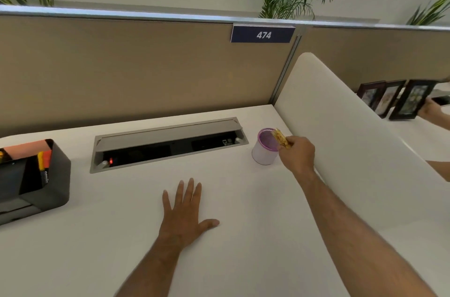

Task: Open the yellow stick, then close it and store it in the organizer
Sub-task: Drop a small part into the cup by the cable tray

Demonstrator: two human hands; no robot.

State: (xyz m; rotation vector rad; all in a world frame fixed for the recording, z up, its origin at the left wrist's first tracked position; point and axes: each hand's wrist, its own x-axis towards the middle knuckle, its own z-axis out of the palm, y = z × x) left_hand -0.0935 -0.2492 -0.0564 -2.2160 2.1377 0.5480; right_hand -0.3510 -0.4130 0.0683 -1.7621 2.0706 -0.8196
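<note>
Black desk organizer (46, 175) sat at far left of white counter (121, 236), orange and yellow items standing inside. Grey cable hatch (168, 143) lay open along counter's back edge. Left hand (185, 216) rested flat on counter, palm down, fingers spread, gripping nothing. Lilac mesh cup (264, 150) stood right of hatch. Right hand (298, 153) had closed grip on yellow stick (280, 138), stick tilted over cup's rim. White curved divider (341, 114) rose just beyond.

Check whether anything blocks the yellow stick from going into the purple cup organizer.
Nothing visible does. The right hand holds the yellow stick at the open rim of the purple cup organizer.
</note>
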